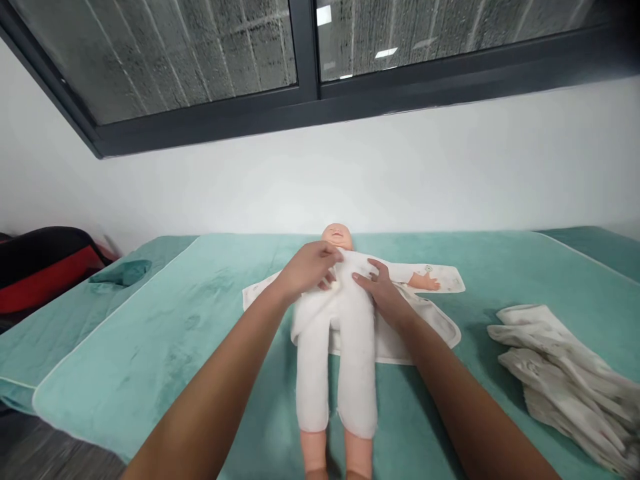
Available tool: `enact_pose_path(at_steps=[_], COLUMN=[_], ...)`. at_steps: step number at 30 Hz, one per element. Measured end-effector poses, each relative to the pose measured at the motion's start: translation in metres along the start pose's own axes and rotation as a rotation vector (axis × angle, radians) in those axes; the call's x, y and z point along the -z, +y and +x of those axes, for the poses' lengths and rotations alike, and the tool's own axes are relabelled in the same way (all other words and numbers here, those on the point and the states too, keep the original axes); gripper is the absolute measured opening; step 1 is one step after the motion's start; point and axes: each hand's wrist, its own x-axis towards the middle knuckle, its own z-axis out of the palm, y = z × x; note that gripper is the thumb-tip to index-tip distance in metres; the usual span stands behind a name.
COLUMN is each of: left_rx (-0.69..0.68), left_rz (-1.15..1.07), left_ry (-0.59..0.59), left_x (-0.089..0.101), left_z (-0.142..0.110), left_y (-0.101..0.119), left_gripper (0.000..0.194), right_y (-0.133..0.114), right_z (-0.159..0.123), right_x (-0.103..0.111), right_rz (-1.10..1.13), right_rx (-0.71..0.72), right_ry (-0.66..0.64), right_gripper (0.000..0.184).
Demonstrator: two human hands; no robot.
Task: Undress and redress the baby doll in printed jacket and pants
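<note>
A baby doll (338,235) lies on its back, with white fleecy cloth covering its trunk and legs (357,373); its feet end is bare. A white printed baby shirt (425,320) is spread beneath and around it, one sleeve stretched to the right with the doll's hand (424,282) lying on it. On the doll's chest, my left hand (313,268) has curled fingers pinching white cloth near the neck, though the fingertips are partly hidden. My right hand (385,290) rests against the chest's right side, thumb and fingers apart.
Crumpled white baby clothes (565,380) lie at the right on the green padded bed cover (150,347). A black and red bag (47,273) stands at the far left. Behind the bed are a white wall (280,180) and a dark-framed window (310,93).
</note>
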Motion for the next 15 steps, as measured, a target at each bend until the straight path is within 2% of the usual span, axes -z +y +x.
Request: enact_pose_path(at_steps=[2, 3, 5, 7, 10, 12, 15], left_rx=[-0.092, -0.133, -0.169, -0.141, -0.105, -0.119, -0.192], left_rz=[-0.100, -0.141, -0.157, -0.077, 0.143, 0.270, 0.417], left_ry=[-0.172, -0.181, -0.068, 0.130, 0.321, 0.330, 0.285], left_x=[0.000, 0.000, 0.000, 0.000, -0.005, -0.012, -0.027], left_z=[-0.013, -0.018, -0.021, -0.018, -0.013, -0.012, -0.013], left_y=[0.022, 0.027, 0.022, 0.002, -0.042, -0.065, -0.084], left_gripper=[0.022, 0.023, 0.023, 0.020, 0.021, 0.028, 0.042], right_y=[-0.005, -0.007, -0.008, -0.006, -0.002, -0.001, -0.003], right_z=[-0.003, -0.003, -0.001, 0.003, 0.007, 0.008, 0.005], right_x=[0.004, 0.007, 0.015, 0.024, 0.035, 0.037, 0.034], right_rz=[-0.033, -0.059, -0.087, -0.084, -0.125, -0.142, -0.075], right_rx=[-0.034, -0.042, -0.041, -0.043, -0.082, -0.110, -0.122], right_ry=[0.029, 0.038, 0.023, 0.001, -0.006, -0.057, -0.094], right_gripper=[0.091, 0.090, 0.081, 0.064, 0.044, 0.042, 0.038])
